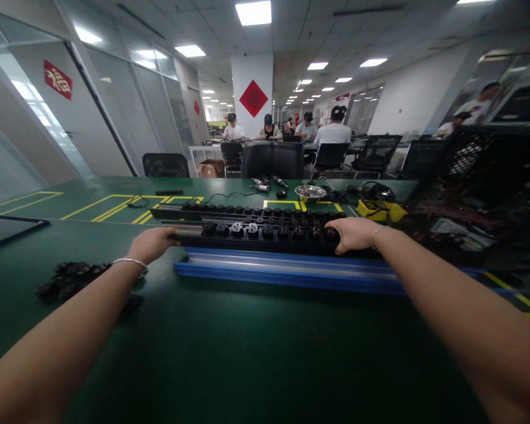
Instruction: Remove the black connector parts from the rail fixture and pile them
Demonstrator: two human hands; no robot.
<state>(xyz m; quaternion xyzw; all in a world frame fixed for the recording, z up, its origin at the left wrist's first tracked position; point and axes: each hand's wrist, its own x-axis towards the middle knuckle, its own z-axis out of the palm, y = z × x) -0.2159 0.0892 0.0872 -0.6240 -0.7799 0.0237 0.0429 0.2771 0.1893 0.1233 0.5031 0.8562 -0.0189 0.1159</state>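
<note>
A long black power strip (274, 241) with a row of socket modules lies crosswise in front of me. My left hand (153, 242) is closed on its left end, where a bare metal stretch of the channel shows. Toward the right, my right hand (355, 233) grips the strip with the thumb on the near side and the fingers over the top. Directly on the near side lies a blue channel (265, 277) with a pale, shiny inside. Behind the held strip is a second black strip (242, 209) with sockets, partly hidden.
Loose black socket modules (73, 280) are heaped at left on the green table (265, 353). Farther back stand a metal bowl (310, 192), power drivers (262, 185) and a yellow tray (382, 210) with cables. A dark flat panel (9, 229) lies far left. Several people sit beyond.
</note>
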